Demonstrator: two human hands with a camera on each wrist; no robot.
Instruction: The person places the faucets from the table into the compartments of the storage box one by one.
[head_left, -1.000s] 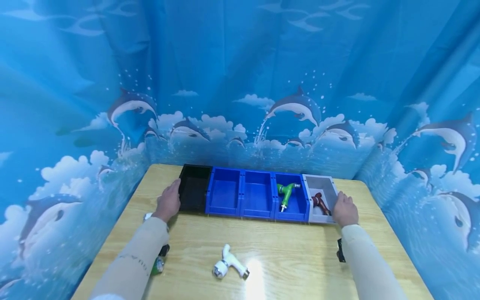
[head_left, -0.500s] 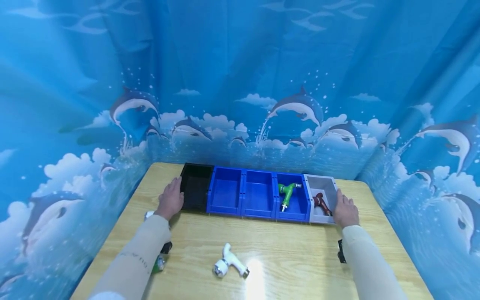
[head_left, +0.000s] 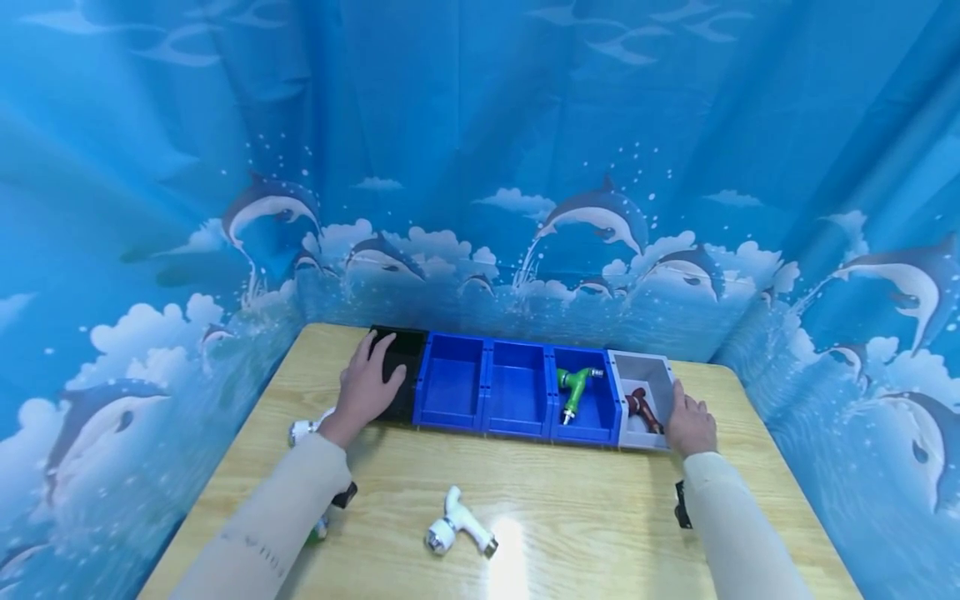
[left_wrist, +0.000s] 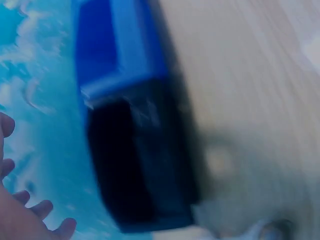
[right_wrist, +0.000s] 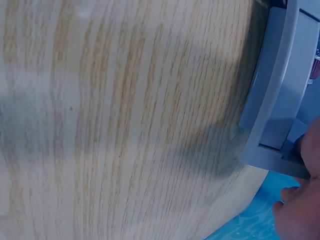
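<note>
My left hand is spread over the black bin at the left end of a row, with nothing in its grasp. Its fingers show at the left edge of the left wrist view, apart from the bin. At the other end, my right hand grips the right wall of the grey bin; in the right wrist view the thumb lies over the rim, the fingers outside. A dark red faucet lies inside the grey bin. A green faucet is in the blue bin beside it.
Two more blue bins, one beside the black bin and another, stand mid-row. A white faucet lies on the wooden table. Another white faucet and a green item are partly hidden by my left arm.
My left hand has left the black bin's left edge and moved right over the bin, its fingers spreading. The right hand stays at the grey bin.
</note>
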